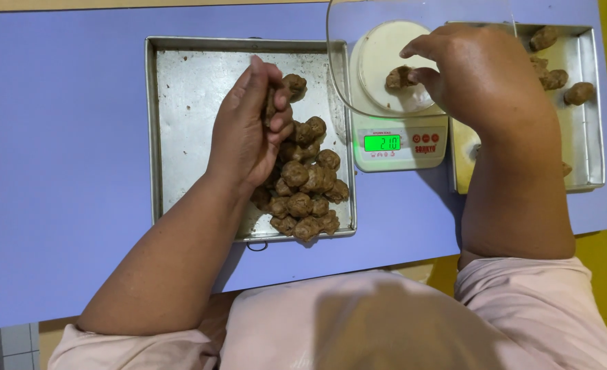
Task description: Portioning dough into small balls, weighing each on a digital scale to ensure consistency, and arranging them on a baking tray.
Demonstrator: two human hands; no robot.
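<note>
1. Head view: a lilac-blue table (63, 171) fills most of the frame, with a strip of pale wood along its far edge and a patch of grey floor tile at the lower left corner.
2. On the left part of the table sits a square metal tray (180, 116), its bare floor scuffed and dusty. A heap of brown dough balls (307, 188) lies along its right side.
3. The left hand (252, 127) hovers over this tray, fingers curled closed around a lump of brown dough (270, 103), which shows only partly between the fingers and thumb.
4. Just right of the tray stands a small white kitchen scale (399, 144) with a lit green display. A clear bowl (341, 75) rests on its round plate.
5. The right hand (468, 75) reaches into the bowl, thumb and fingertips pinched on a small dough piece (398, 77) that sits over the plate.
6. Behind that hand lies a second metal tray (588, 137), holding a few shaped dough pieces (579, 92) well apart from each other.
7. A yellow surface shows beyond the table's right edge. The person's pale pink shirt (385, 329) fills the bottom.
</note>
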